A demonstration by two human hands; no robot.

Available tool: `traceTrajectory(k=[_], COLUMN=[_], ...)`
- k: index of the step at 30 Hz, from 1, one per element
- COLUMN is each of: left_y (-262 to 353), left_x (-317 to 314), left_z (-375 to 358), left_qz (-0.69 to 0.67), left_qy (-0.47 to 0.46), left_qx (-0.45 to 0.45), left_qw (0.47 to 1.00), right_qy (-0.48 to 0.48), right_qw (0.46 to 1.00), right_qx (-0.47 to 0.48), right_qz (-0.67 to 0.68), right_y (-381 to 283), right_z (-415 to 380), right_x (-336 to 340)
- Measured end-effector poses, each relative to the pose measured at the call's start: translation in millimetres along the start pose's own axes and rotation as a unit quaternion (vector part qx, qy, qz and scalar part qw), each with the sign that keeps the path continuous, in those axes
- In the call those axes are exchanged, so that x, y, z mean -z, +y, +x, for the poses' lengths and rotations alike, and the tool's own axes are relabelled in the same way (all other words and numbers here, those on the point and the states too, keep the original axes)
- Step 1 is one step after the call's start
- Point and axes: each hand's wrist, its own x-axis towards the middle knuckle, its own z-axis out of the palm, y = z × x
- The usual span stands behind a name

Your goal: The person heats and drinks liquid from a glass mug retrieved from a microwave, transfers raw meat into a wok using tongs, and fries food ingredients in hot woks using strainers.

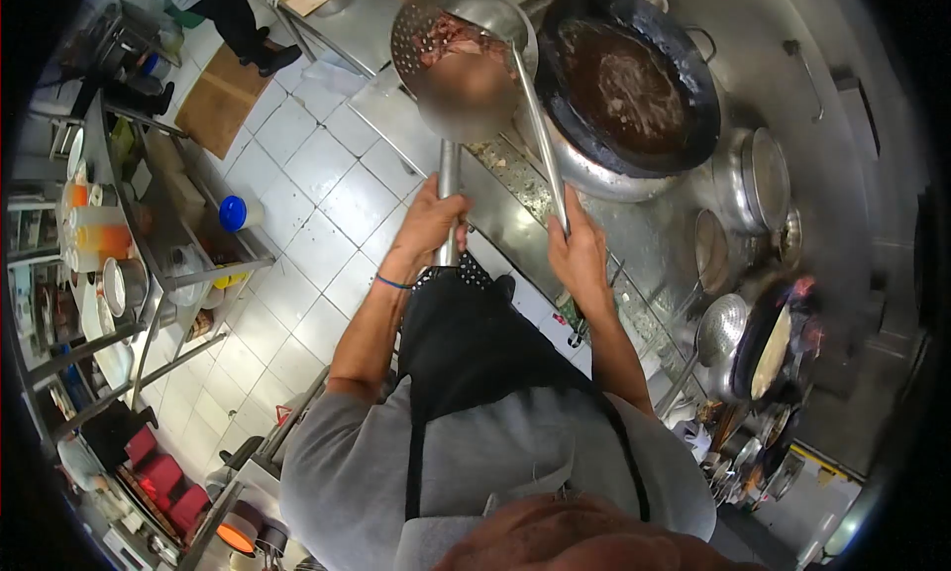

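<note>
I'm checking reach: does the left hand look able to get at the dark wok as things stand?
Probably not: the left hand grips the perforated strainer by the handle, and the ladle in the right hand crosses between it and the dark wok.

Upper centre: perforated strainer (pixel 405 49) held by left hand (pixel 429 226), ladle (pixel 537 120) by right hand (pixel 581 250). Dark wok (pixel 690 140) seen upper right.

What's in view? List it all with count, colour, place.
strainer: 1, silver, top centre
meat: several pieces, reddish-brown, in strainer
ladle: 1, silver, at strainer
large wok: 1, black, right of strainer
pot: 1, silver, right of large wok
slotted ladle: 1, silver, right side
bucket: 1, white, blue top, left
mat: 1, brown, upper left
shelf items: uncountable, mixed, left side
apron: 1, black, lower centre
left hand: 1, on strainer
right hand: 1, on ladle
</note>
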Motion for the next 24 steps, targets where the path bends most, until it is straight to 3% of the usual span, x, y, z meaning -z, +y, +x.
traceTrajectory(k=[3, 9, 14, 17, 18, 19, 20, 22, 24], left_y=[-7.5, -29.6, -1.1, -0.2, -2.5, -0.8, -2.1, -7.2, -14.0], left_x=[2.5, 23.3, 5.9, -2.7, -5.5, -9.1, -4.5, 9.1, 16.3], left_z=[7.5, 9.9, -11.9, -18.9, -21.2, -17.1, -15.3, -4.0, -7.8], left_qz=[-0.072, -0.131, -0.032, 0.009, 0.015, 0.017, -0.016, -0.081, -0.095], left_qy=[0.032, -0.011, 0.03, 0.022, 0.019, 0.038, 0.031, 0.012, 0.005], left_qx=[0.033, 0.062, 0.008, -0.032, -0.042, -0.034, -0.006, 0.048, 0.068], left_qw=[0.996, 0.989, 0.999, 0.999, 0.999, 0.999, 0.999, 0.996, 0.993], right_qy=[-0.033, -0.02, 0.03, 0.024, -0.047, -0.117, -0.184, -0.21, -0.246], right_qw=[0.999, 0.999, 0.999, 0.998, 0.972, 0.912, 0.821, 0.693, 0.509], right_qx=[0.004, -0.043, -0.016, -0.04, -0.122, -0.199, -0.265, -0.33, -0.379], right_qz=[0.019, 0.015, 0.032, 0.047, 0.197, 0.34, 0.471, 0.605, 0.733], right_y=[-2.4, -14.1, -17.4, -7.9, -7.6, -16.7, -27.6, -37.7, -18.8], right_z=[-17.0, -24.3, -12.7, -10.2, -14.2, -15.8, -13.8, -13.5, -17.0], right_x=[2.0, 16.4, 20.0, -10.8, -15.4, -16.0, -16.1, -16.0, -17.9])
